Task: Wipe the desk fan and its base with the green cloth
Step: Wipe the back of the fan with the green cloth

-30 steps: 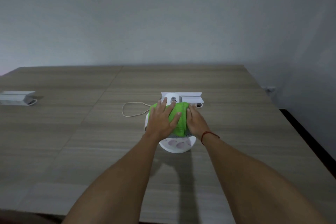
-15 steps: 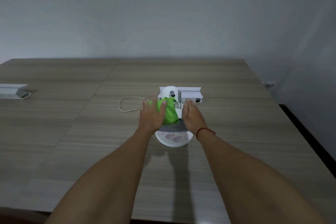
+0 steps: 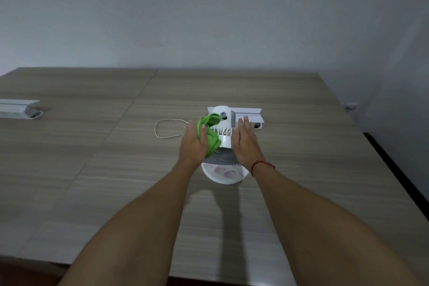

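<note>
Left hand gripped the bunched green cloth, fingers curled around it, pressing it against the left side of the desk fan. Right hand lay flat and open on the fan's right side, fingers extended, holding nothing; a red string bracelet sat on that wrist. The fan was white, tilted face-down toward the camera, grey grille and pale pinkish blades showing at the near rim, slotted vents on the rear housing, small grey knob at the back. No brand or label text legible. It sat mid-right on the wood-grain table, touching or just in front of a white power strip; cannot tell which. A thin white cord looped out to the left. A second white strip lay well apart at the far left edge.
</note>
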`<state>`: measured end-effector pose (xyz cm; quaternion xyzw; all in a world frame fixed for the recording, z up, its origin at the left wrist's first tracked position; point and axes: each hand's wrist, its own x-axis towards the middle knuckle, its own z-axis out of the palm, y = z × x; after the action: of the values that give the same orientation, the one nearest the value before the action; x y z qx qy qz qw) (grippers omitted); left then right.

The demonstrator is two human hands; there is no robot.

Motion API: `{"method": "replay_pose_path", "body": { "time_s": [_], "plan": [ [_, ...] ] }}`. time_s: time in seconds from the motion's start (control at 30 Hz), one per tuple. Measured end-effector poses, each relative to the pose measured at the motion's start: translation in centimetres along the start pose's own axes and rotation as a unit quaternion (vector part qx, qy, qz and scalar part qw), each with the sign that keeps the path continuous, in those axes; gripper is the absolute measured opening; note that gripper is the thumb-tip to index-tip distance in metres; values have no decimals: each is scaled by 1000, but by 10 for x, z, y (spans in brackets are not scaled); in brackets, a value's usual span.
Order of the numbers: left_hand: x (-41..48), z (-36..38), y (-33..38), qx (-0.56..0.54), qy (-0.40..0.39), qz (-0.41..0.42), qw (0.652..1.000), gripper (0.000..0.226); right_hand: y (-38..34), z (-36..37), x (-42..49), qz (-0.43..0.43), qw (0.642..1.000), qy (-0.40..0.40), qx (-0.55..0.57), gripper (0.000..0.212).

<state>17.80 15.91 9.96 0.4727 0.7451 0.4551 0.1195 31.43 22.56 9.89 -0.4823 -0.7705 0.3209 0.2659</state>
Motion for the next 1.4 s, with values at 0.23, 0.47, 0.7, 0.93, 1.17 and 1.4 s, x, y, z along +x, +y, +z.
{"method": "replay_pose_path", "body": {
  "time_s": [0.23,0.47,0.7,0.93,1.17,1.4],
  "plan": [
    [2,8,4,42,-5,-22,999,44,-6,0,1,47,998,36,26,51],
    [-10,8,8,98,-8,99,990,52,-5,-2,3,21,1000,13,0,50],
    [-4,-1,-16,-80,25,-121,989,44,4,0,8,20,1000,13,8,53],
    [4,4,-21,-76,37,-155,984,51,-3,2,8,8,996,90,19,43],
    [-13,11,5,117,1,137,984,57,-9,0,5,3,997,76,20,45],
    [4,6,-9,-11,27,32,999,46,-5,-7,8,3,998,55,25,36]
  ]
}}
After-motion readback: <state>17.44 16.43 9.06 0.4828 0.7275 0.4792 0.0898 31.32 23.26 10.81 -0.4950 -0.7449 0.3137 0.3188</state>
